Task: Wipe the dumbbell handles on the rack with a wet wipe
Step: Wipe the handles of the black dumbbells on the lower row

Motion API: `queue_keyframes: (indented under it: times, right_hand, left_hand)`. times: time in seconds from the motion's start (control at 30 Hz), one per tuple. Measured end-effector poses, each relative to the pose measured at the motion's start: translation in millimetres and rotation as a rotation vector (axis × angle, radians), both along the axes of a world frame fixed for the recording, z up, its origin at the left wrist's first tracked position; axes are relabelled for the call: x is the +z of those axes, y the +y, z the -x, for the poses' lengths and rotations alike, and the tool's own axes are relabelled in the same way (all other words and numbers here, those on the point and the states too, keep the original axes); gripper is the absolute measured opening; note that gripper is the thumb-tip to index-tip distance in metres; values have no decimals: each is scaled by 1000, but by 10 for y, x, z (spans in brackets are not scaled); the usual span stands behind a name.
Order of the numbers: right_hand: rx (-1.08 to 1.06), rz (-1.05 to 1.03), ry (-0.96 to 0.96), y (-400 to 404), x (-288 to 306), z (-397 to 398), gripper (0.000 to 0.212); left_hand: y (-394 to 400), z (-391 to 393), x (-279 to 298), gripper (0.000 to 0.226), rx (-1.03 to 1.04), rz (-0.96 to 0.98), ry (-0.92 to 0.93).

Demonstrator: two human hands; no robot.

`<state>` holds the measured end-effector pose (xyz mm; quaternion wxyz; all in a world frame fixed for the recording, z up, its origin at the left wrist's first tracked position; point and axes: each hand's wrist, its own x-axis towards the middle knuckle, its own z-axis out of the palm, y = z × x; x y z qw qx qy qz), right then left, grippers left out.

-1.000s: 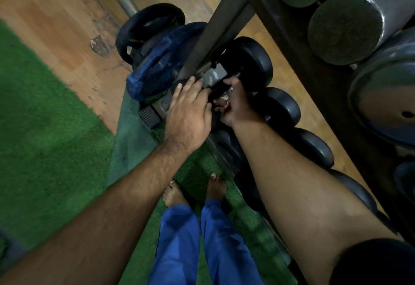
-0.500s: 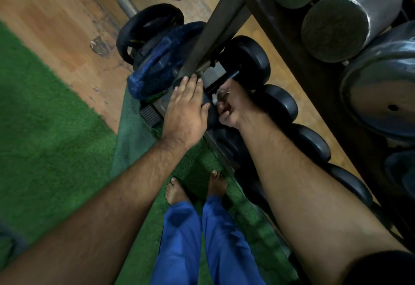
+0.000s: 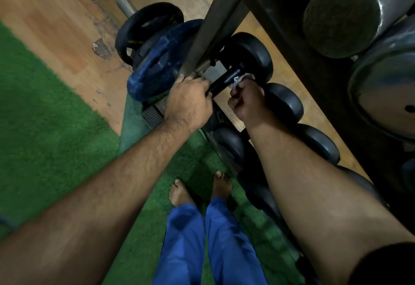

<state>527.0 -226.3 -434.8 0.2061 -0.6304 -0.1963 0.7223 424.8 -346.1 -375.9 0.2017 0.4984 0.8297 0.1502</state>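
A black rubber dumbbell lies at the left end of the lowest rack shelf, its far head (image 3: 249, 56) round and its dark handle (image 3: 225, 80) bare in the middle. My right hand (image 3: 247, 101) is closed on a crumpled white wet wipe (image 3: 239, 80), pressed to the handle's far end. My left hand (image 3: 188, 102) covers the dumbbell's near head, its fingers curled over the near end of the handle. More black dumbbells (image 3: 285, 105) follow in a row to the right, partly hidden by my right forearm.
The rack's grey upright post (image 3: 211, 28) slants just above my left hand. Large steel dumbbells (image 3: 341, 17) fill the upper shelf at right. Blue and black weight plates (image 3: 155, 64) lean left of the rack. My bare feet (image 3: 179, 190) stand on green turf beside wooden floor.
My right hand has slid the wipe along the handle toward the far head, uncovering the handle's middle. My left hand's fingers have curled down over the near end.
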Motion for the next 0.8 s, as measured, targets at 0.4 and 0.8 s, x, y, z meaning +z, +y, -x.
queue_keyframes:
  times: [0.4, 0.8]
  right_hand:
    - [-99, -100, -50, -196, -43, 153, 19]
    - [44, -14, -127, -189, 78, 193, 31]
  left_hand:
    - [-37, -54, -127, 32, 27, -71, -31]
    - [-48, -70, -154, 27, 53, -128, -67]
